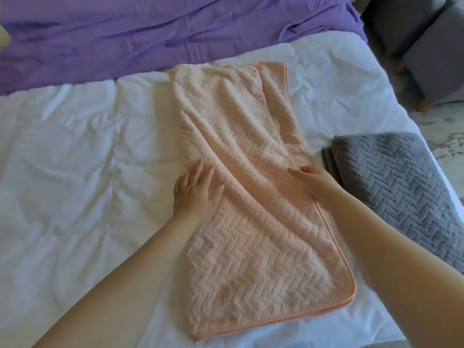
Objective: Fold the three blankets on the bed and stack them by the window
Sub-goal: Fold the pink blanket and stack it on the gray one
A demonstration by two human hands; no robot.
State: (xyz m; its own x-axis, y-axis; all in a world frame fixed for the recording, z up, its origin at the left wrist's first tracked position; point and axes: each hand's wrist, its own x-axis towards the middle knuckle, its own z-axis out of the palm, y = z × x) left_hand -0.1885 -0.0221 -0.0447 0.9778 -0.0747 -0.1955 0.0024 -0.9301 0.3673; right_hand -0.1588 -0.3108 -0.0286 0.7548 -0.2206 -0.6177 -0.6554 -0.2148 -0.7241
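Note:
A peach quilted blanket lies on the white bed as a long folded strip, wrinkled, running from the far middle to the near edge. My left hand rests flat on its left edge, fingers spread. My right hand presses on the strip's right edge, fingers together and flat, holding nothing. A grey quilted blanket lies folded at the right edge of the bed, just beyond my right forearm. A purple blanket is spread unfolded across the far side of the bed.
Grey upholstered stools with wooden legs stand on the floor past the bed's far right corner. A pale patterned floor shows to the right of the bed.

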